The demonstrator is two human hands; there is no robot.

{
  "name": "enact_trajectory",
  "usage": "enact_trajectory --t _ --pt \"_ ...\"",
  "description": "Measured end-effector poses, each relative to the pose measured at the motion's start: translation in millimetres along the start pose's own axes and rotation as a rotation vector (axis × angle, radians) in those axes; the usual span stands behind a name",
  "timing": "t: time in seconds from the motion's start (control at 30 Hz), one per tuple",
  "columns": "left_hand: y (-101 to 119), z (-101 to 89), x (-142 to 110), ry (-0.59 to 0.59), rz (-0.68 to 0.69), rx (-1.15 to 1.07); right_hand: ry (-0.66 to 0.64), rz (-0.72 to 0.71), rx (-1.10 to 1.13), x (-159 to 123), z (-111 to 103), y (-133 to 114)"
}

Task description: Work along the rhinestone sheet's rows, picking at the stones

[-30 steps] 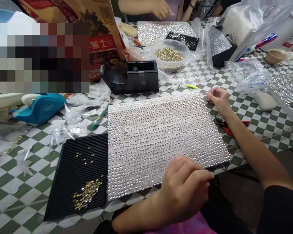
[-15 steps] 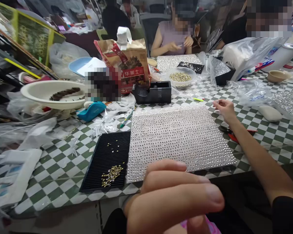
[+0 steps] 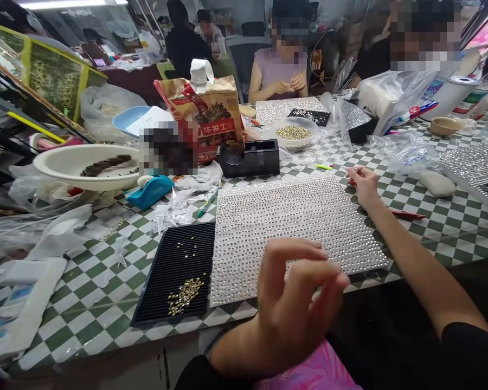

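A white sheet covered in rows of shiny rhinestones lies on the checked table. My left hand is raised in front of its near edge, fingers curled and tips drawn together; anything between them is too small or hidden to make out. My right hand is at the sheet's far right corner, thumb and fingers pinched, and what they hold I cannot make out. Left of the sheet, a black ridged tray carries a pile of gold rhinestones and several scattered ones.
Behind the sheet stand a black tape dispenser, a paper bag and a bowl of gold stones. A blue tape dispenser and a green pen lie left. Red-handled tool lies by my right forearm. Co-workers sit opposite.
My left hand has moved away from the camera, toward the sheet, its fingers more curled. My right hand stays by the far right corner. The view has shifted slightly.
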State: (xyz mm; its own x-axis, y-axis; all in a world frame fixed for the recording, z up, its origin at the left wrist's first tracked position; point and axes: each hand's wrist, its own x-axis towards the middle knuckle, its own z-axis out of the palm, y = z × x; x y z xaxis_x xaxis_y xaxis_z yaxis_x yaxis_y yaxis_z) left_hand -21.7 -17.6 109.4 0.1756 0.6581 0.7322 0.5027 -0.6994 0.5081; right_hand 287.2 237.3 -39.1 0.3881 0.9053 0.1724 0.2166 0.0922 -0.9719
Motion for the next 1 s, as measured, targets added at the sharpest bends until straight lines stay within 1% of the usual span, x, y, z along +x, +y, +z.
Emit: enact_trajectory --t 0.03,0.07,0.1,0.13,0.2,0.27,0.33,0.4,0.53,0.6,0.73,1.0 --pt "-8 14.7 -3 0.051 -0.019 -0.018 -0.005 0.002 -0.007 5 -1 0" --pt "-15 30.1 -8 0.006 -0.023 -0.002 -0.009 -0.001 -0.015 10 -2 -1" --pt "-22 45.7 -14 -0.064 -0.023 0.028 -0.012 -0.009 -0.022 15 -4 -2" --pt "-27 61.0 -21 -0.163 -0.012 0.066 -0.015 -0.02 -0.029 20 -5 -4" --pt "-34 88.9 -36 -0.247 0.004 0.072 -0.023 -0.048 -0.041 25 -7 -6" --pt "-37 110.0 -51 -0.306 0.049 0.074 -0.045 -0.07 -0.05 24 -8 -7" --pt "-38 122.1 -62 -0.35 0.085 0.094 -0.079 -0.083 -0.057 19 -7 -5" --pt "-38 125.9 -69 -0.409 0.148 0.164 -0.109 -0.086 -0.063 11 -7 -3" --pt "-39 121.7 -72 -0.594 0.295 0.405 -0.137 -0.089 -0.093 2 -9 -2" --pt "-38 119.8 -72 -0.636 0.327 0.459 -0.146 -0.092 -0.12 1 -12 -4" --pt "-37 119.6 -72 -0.628 0.357 0.487 -0.158 -0.103 -0.174 1 -16 -9" --pt "-35 121.0 -77 -0.623 0.357 0.477 -0.153 -0.126 -0.232 -1 -15 -12"
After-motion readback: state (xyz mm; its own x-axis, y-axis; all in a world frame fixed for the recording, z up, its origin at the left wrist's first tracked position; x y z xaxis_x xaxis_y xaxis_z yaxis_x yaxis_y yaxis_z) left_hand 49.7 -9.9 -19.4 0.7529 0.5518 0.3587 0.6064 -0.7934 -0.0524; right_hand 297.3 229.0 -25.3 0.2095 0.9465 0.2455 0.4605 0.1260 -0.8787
